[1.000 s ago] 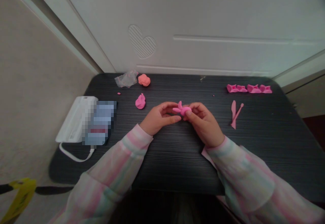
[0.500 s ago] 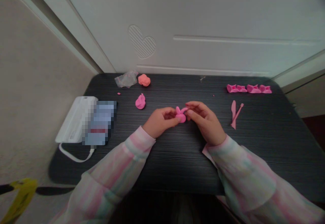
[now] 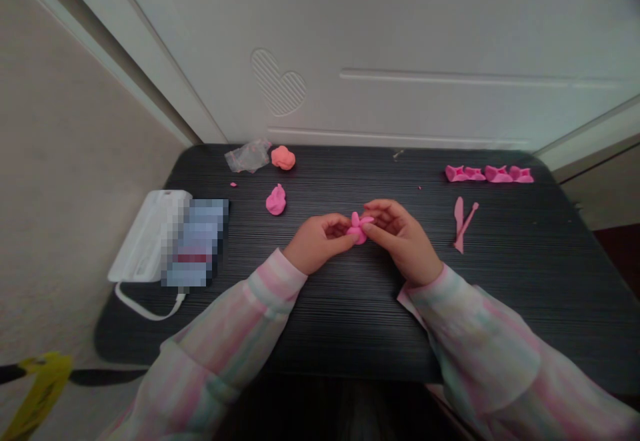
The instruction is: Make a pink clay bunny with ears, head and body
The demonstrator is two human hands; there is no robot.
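Between my hands, above the dark table, is a small pink clay figure [image 3: 358, 233] with a rounded body and two ear-like pieces pointing up and to the right. My left hand [image 3: 323, 241] pinches its body from the left, thumb in front. My right hand [image 3: 405, 240] closes thumb and fingers on its right side, by the right ear-like piece. Fingers partly cover the figure. To the left of my hands lies a lump of pink clay [image 3: 276, 200]; behind that is an orange clay lump [image 3: 283, 158].
A crumpled clear bag [image 3: 249, 156] lies at the back left. A white power bank [image 3: 145, 234] and a blurred-out phone [image 3: 197, 241] sit on the left, with a white cable [image 3: 150, 313]. On the right are pink modelling tools [image 3: 460, 224] and a row of pink moulds [image 3: 490, 174].
The figure has turned from lying sideways in my right hand to ears-up in my left. My right fingers have moved from its body to the right ear-like piece.
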